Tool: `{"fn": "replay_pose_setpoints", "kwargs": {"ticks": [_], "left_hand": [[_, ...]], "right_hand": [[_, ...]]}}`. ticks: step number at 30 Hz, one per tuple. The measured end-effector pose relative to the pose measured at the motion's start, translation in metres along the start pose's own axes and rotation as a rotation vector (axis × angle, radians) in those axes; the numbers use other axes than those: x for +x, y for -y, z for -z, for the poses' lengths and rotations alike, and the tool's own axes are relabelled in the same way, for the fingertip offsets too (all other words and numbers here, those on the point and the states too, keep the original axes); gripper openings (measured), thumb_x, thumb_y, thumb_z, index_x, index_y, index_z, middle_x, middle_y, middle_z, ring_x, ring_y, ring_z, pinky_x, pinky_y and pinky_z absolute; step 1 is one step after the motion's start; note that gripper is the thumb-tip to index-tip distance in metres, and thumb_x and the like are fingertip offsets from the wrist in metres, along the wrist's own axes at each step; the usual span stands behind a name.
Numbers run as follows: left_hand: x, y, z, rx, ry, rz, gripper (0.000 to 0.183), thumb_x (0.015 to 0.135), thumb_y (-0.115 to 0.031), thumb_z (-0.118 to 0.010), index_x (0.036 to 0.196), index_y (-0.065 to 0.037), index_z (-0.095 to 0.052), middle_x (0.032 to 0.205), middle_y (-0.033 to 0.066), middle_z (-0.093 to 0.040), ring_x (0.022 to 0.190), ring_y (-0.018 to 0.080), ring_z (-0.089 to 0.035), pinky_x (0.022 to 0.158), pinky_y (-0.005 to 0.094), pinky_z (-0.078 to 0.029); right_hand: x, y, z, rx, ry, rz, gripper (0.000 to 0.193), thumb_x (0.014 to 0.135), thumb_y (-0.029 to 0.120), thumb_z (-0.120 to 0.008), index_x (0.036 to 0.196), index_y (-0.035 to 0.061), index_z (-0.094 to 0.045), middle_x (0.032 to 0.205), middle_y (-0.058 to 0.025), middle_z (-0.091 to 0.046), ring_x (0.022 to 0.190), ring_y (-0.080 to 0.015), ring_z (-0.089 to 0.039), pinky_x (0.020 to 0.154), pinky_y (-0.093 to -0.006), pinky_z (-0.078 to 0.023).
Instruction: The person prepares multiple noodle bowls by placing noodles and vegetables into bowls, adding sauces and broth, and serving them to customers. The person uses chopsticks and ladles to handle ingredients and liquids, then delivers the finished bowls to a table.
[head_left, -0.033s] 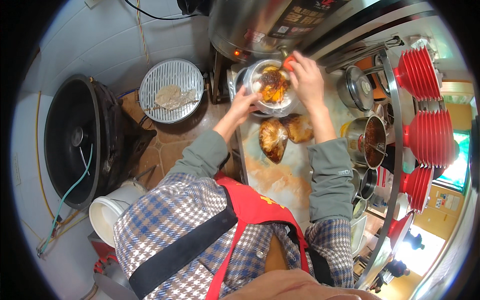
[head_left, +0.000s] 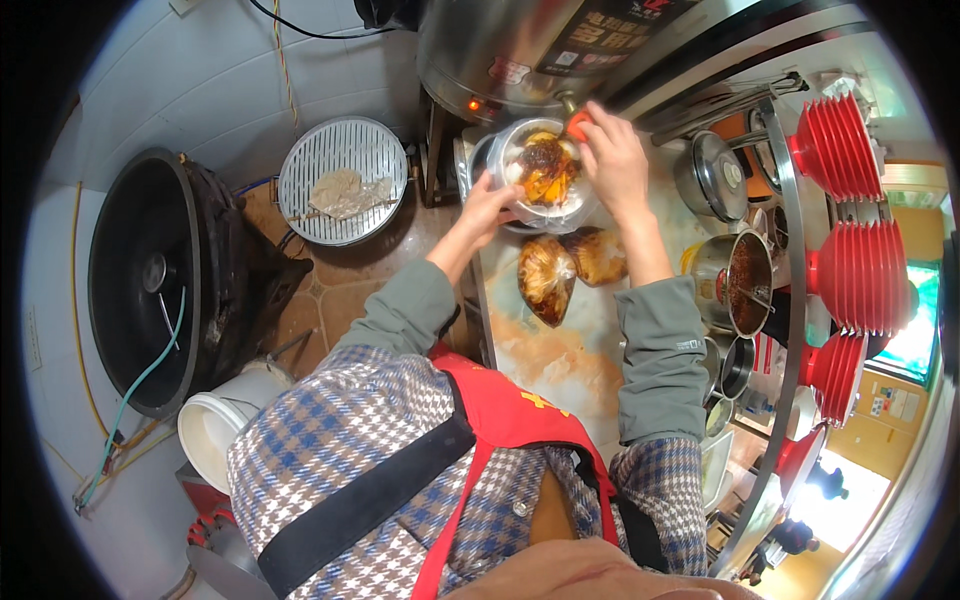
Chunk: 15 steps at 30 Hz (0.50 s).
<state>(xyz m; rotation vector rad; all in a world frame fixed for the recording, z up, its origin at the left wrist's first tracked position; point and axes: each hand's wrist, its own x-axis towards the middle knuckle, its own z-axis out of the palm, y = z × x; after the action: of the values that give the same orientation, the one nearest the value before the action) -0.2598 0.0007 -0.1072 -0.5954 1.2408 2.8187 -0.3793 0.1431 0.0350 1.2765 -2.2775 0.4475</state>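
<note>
The round bowl [head_left: 556,211], having no long axis, is near the table's [head_left: 560,370] far end, between the left hand [head_left: 484,208], nearer and gripping its rim, and the right hand [head_left: 614,157], holding the red tap handle [head_left: 577,124]

A pale wall [head_left: 200,90] borders the brown tiled floor [head_left: 325,290], while bright light [head_left: 848,505] glares at far right

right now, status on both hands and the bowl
Left hand gripping bowl. Right hand on red handle. Yellow and dark brown food in bowl. Two filled bags close by.
</note>
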Motion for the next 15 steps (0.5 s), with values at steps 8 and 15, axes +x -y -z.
{"fn": "replay_pose_setpoints", "kwargs": {"ticks": [8,15], "left_hand": [[-0.004,-0.002,-0.001,0.000,0.009,0.005,0.051,0.085,-0.012,-0.064,0.130,-0.010,-0.040,0.117,0.0063,-0.055,0.104,0.0183,-0.059,0.082,0.0397,-0.057],[-0.008,-0.001,-0.003,-0.031,-0.027,-0.021,0.056,0.083,-0.014,-0.067,0.132,-0.011,-0.039,0.117,0.0061,-0.055,0.103,0.0174,-0.059,0.083,0.0391,-0.056]], "right_hand": [[0.002,-0.004,0.003,0.036,0.014,-0.010,0.024,0.077,0.009,-0.070,0.101,0.0094,-0.067,0.123,-0.0040,-0.063,0.100,-0.0242,-0.061,0.086,-0.0341,-0.050],[0.002,-0.010,0.000,0.077,0.014,0.004,0.024,0.078,0.009,-0.070,0.102,0.0090,-0.065,0.124,-0.0055,-0.062,0.099,-0.0252,-0.062,0.085,-0.0354,-0.050]]}}
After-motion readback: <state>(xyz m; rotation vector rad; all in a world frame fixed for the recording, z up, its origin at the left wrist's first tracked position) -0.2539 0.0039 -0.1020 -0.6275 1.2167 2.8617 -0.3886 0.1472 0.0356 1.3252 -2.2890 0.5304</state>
